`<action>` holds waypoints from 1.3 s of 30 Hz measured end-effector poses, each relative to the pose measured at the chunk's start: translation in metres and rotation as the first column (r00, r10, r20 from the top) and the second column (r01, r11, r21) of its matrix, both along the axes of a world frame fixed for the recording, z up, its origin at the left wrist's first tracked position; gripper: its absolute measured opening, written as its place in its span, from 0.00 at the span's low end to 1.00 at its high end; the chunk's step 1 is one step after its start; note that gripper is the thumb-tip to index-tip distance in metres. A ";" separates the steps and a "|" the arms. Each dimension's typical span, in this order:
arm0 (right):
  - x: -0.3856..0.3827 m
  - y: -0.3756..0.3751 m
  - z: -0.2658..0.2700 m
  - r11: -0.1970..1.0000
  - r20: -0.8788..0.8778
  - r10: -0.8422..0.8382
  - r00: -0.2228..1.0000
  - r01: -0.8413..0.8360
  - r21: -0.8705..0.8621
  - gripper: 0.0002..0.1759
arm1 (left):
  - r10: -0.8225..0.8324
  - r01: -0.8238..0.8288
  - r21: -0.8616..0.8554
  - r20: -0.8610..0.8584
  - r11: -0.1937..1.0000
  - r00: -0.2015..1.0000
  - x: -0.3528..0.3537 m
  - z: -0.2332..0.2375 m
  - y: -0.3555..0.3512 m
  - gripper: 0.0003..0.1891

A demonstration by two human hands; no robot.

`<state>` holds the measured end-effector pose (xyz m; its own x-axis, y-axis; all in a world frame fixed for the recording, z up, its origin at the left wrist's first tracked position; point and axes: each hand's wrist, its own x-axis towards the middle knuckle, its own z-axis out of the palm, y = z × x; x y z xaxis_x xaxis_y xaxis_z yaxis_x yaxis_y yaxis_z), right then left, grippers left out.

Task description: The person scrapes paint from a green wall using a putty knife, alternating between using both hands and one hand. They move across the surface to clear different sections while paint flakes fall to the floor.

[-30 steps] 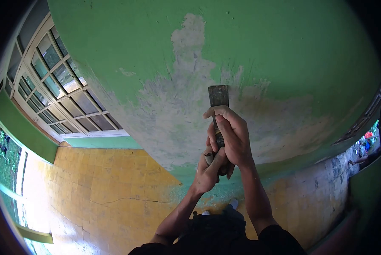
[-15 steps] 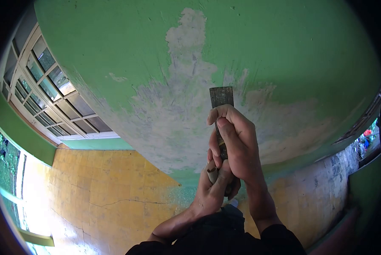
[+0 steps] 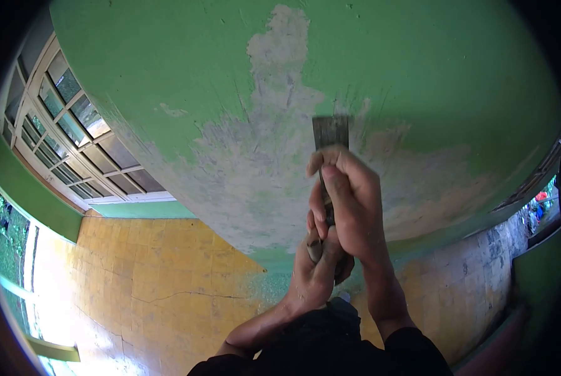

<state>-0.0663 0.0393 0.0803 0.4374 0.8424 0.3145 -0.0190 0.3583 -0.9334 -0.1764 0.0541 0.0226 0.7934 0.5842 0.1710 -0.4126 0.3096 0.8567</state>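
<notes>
A paint scraper (image 3: 332, 131) with a flat, dark, worn blade points up against the green wall (image 3: 418, 75). My right hand (image 3: 352, 210) is closed around its upper part, the thumb and forefinger just below the blade. Below it, my left hand (image 3: 318, 269) is closed around the lower handle, which the fingers mostly hide. A small greyish rounded piece (image 3: 315, 250) shows at the left hand's grip; I cannot make out what it is. The blade's edge lies over a pale, bared patch (image 3: 261, 163) with ragged green borders.
A white-framed glass-paned door (image 3: 98, 144) stands at the left. Below lies a yellow tiled floor (image 3: 167, 269) with a crack and greenish dust by the wall's foot. A low green wall (image 3: 36, 194) is at far left, with bright daylight beyond.
Both hands have moved slightly upward with the scraper, its blade now higher on the wall. The grips look the same.
</notes>
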 end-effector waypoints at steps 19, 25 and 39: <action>0.000 -0.001 0.013 1.000 0.017 0.017 1.000 -0.017 0.003 0.13 | -0.008 0.009 0.093 -0.020 0.996 1.000 -0.002 0.009 0.000 0.12; 0.000 0.001 0.020 1.000 0.057 -0.014 0.998 0.015 -0.013 0.14 | 0.000 0.003 0.101 -0.024 0.995 1.000 -0.004 0.018 0.002 0.14; 0.002 -0.001 0.013 0.999 0.067 0.009 0.998 -0.007 -0.037 0.13 | 0.012 -0.010 0.047 -0.044 0.999 0.999 -0.001 0.026 -0.002 0.13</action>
